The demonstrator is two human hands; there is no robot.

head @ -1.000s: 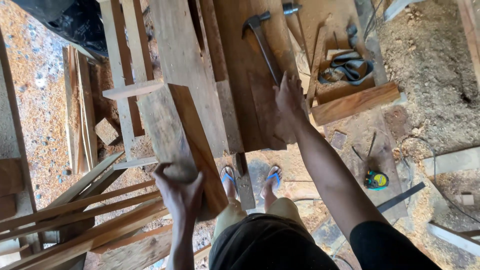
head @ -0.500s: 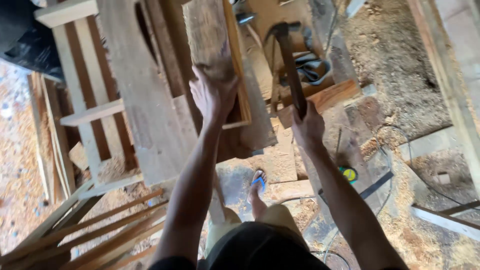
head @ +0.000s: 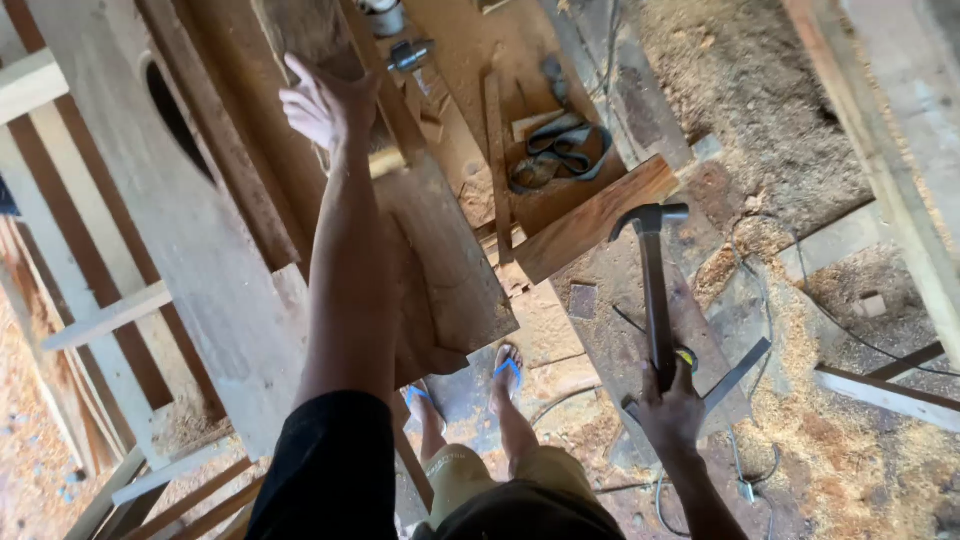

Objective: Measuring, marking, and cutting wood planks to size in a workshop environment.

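My left hand [head: 325, 100] is raised with fingers spread against a wide brown wooden board [head: 450, 250] that leans in front of me. My right hand [head: 670, 405] grips the dark handle of a claw hammer [head: 652, 270], low at my right side, its metal head pointing up and away. A second, paler plank [head: 190, 230] with a dark oval hole stands beside the board on the left. My feet in blue sandals [head: 507, 368] stand on the dusty floor below.
A shallow wooden tray [head: 600, 215] holds a coiled black belt [head: 560, 150] and wood scraps. Pale slats [head: 100, 320] lean at the left. Sawdust piles [head: 760, 80] and thin cables [head: 850, 330] cover the floor on the right, beside a timber beam [head: 890, 180].
My left hand rose from the low plank edge onto the leaning board. My right hand took the hammer off the bench and brought it down to my side.
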